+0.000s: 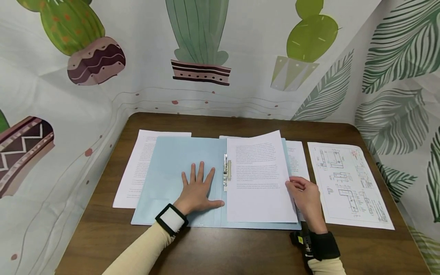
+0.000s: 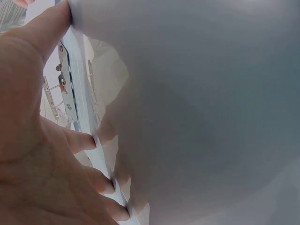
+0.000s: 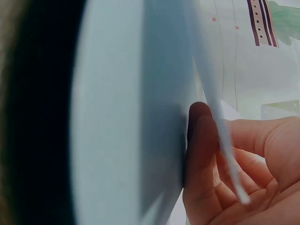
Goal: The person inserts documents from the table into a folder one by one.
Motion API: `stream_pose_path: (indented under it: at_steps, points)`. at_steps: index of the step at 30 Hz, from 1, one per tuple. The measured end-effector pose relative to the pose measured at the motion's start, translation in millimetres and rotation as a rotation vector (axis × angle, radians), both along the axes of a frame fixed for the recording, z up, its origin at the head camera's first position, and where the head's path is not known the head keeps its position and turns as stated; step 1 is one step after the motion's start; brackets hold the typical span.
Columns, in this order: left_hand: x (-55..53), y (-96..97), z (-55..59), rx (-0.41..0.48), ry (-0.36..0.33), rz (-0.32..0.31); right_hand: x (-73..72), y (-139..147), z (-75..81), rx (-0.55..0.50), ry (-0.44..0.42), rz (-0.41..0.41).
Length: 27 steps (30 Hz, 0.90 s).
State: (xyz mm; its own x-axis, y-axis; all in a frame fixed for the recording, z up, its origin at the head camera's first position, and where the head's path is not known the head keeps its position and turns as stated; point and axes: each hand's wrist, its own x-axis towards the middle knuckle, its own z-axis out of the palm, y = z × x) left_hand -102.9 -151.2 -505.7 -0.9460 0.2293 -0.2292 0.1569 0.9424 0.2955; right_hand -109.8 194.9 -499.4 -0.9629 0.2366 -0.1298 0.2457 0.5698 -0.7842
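A light blue folder [image 1: 172, 160] lies spread open on the table, with a metal lever clip [image 1: 225, 181] along its spine. My left hand [image 1: 196, 194] rests on the left cover, fingers spread and thumb toward the spine; the left wrist view shows the fingertips on the glossy cover [image 2: 197, 117]. Printed sheets [image 1: 256, 202] lie over the folder's right side, their left edge at the clip. My right hand [image 1: 306, 196] pinches the right edge of the paper. In the right wrist view the paper [image 3: 217, 108] passes between thumb and fingers, lifted off the cover.
Printed pages [image 1: 128, 183] stick out from under the folder's left side, and more pages [image 1: 298, 152] from under its right. A sheet of technical drawings [image 1: 350, 183] lies farther right. The brown table [image 1: 251, 252] meets a cactus-patterned cloth [image 1: 144, 68] at the back.
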Motion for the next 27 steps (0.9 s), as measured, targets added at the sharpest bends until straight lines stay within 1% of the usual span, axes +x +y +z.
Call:
stream_pose_path:
  at_steps: [3, 8, 16, 22, 27]
  points:
    - [0.2, -0.3, -0.4, -0.003, 0.001, -0.001, -0.5, 0.2, -1.9, 0.033, 0.037, 0.017]
    - [0.2, -0.4, -0.2, -0.009, 0.007, -0.004, -0.9, 0.7, -4.8, 0.122, 0.097, 0.067]
    - [-0.3, -0.3, -0.5, -0.018, 0.01, -0.008, -2.0, -0.7, -4.7, 0.239, 0.142, 0.13]
    - [-0.7, -0.5, -1.3, -0.027, 0.007, -0.01, -1.0, -2.4, -2.1, 0.31, 0.118, 0.149]
    - [-1.6, -0.7, -2.8, -0.024, 0.005, -0.009, -0.3, -3.5, -1.6, 0.367, 0.056, 0.169]
